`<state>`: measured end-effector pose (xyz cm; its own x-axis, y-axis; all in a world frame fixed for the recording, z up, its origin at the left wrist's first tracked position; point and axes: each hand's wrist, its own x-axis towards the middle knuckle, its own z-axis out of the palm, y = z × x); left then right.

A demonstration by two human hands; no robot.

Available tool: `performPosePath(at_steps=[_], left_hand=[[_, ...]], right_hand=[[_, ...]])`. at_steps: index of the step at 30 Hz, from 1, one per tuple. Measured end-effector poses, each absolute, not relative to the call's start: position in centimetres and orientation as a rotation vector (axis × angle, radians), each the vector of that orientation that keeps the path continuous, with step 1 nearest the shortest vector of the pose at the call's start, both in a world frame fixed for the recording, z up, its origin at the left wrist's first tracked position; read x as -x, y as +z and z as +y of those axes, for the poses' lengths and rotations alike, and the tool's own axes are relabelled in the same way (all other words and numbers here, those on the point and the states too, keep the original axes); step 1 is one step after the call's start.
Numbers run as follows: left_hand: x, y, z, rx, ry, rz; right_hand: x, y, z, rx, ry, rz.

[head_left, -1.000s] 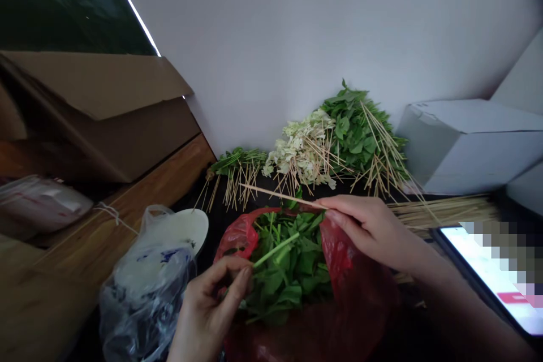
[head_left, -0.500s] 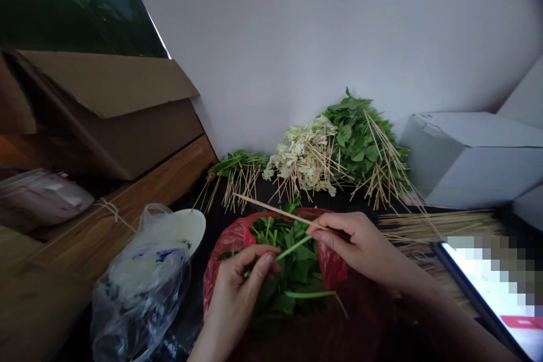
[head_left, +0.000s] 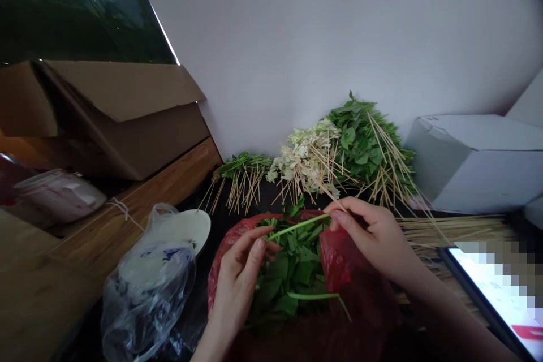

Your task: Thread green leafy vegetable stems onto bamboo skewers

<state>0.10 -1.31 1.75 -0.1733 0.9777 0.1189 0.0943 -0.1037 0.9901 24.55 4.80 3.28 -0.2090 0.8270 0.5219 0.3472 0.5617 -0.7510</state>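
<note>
My right hand [head_left: 367,232] pinches a thin wooden skewer [head_left: 316,179] and the right end of a green leafy-vegetable stem [head_left: 299,226]. The skewer slants up and away to the left. At the stem's other end is my left hand [head_left: 241,266], its fingers curled loosely around it; the fingertips partly hide that end. Below both hands, an open red plastic bag [head_left: 231,243] holds loose leafy greens [head_left: 292,271]. Another pale green stem [head_left: 314,296] lies across them.
Against the wall lie skewered greens [head_left: 244,167], skewered pale cabbage-like leaves [head_left: 311,150] and a taller pile of skewered greens [head_left: 360,136]. Bare skewers [head_left: 458,229] and a lit screen [head_left: 492,294] are at right. A bagged bowl [head_left: 159,271], cardboard box [head_left: 139,136] and white box [head_left: 487,164] flank the area.
My right hand has moved slightly right and up, and the skewer now points more steeply away. The stem has shifted with it. My left hand's fingers have loosened a little.
</note>
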Motion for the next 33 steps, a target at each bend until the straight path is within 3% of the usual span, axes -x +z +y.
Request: performPosePath(at_steps=[5,9,19,28,33], left_hand=[[-0.7,1.1,-0.9,-0.456,1.294,0.787],[-1.5,1.5,-0.6,-0.045,1.348,0.694],[-0.5,2.2,-0.3,-0.481,1.635,0.88],[-0.5,1.5,-1.0,-0.678,1.468,0.871],[-0.1,1.6,-1.2,-0.479,1.504,0.803]], right_hand=[[-23.7,3.0,4.1,0.914,0.514,-1.743],[-22.4,2.1,3.3,0.814,0.468,-1.879],[-23.0,3.4,2.7,0.85,0.611,-2.119],[-24.0,3.4,3.4,0.867,0.328,-2.178],[-24.9,3.3,3.7,0.828,0.197,-2.19]])
